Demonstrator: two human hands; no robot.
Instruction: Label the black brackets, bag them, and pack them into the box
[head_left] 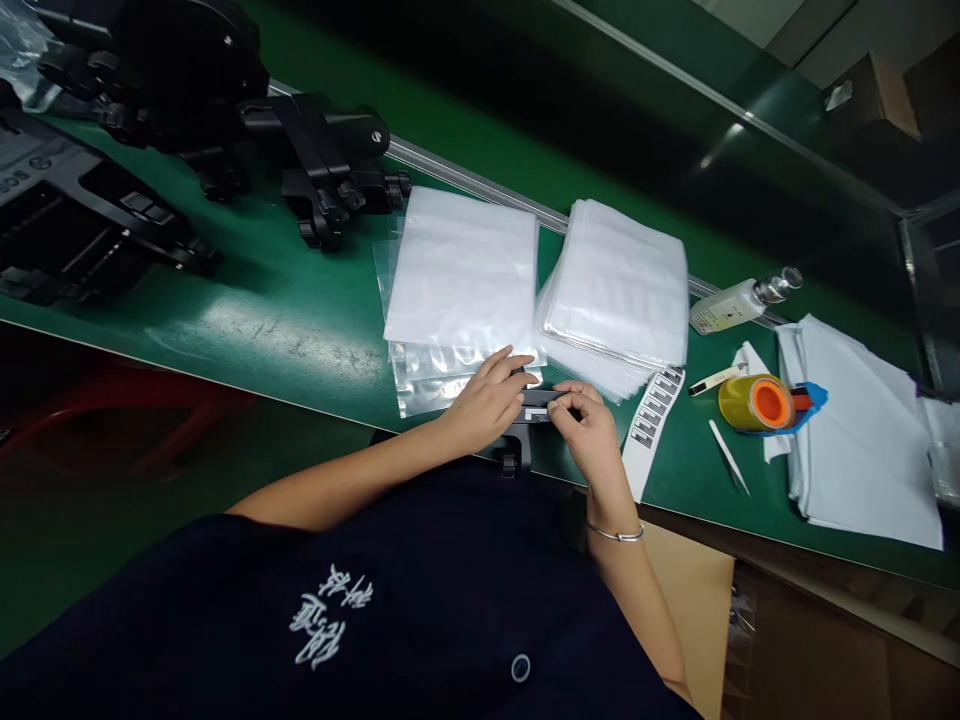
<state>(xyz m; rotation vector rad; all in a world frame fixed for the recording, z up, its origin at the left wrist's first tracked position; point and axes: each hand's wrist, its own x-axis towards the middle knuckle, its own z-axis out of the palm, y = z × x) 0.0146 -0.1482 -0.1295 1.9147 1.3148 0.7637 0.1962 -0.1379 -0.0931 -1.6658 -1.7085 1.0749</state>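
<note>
A black plastic part (517,440) with a knob at its lower end lies at the bench's front edge, close to my body. A small white label (535,414) shows on its dark bar. My left hand (484,405) grips the part from the left, fingers bent over its far side, thumb not clearly seen. From the right, my right hand (589,425) closes thumb and forefinger at the bar's end, beside the label. Just right of that hand lies a strip of printed labels (652,420). Clear plastic bags (427,385) lie partly behind my left hand.
Stacks of white sleeves (465,265) and more white sleeves (619,280) lie behind my hands. To the right are a pump bottle (731,307), a tape roll (769,403), tweezers (727,455), a cutter knife (716,380) and white sheets (862,440). Black assemblies (322,165) stand left.
</note>
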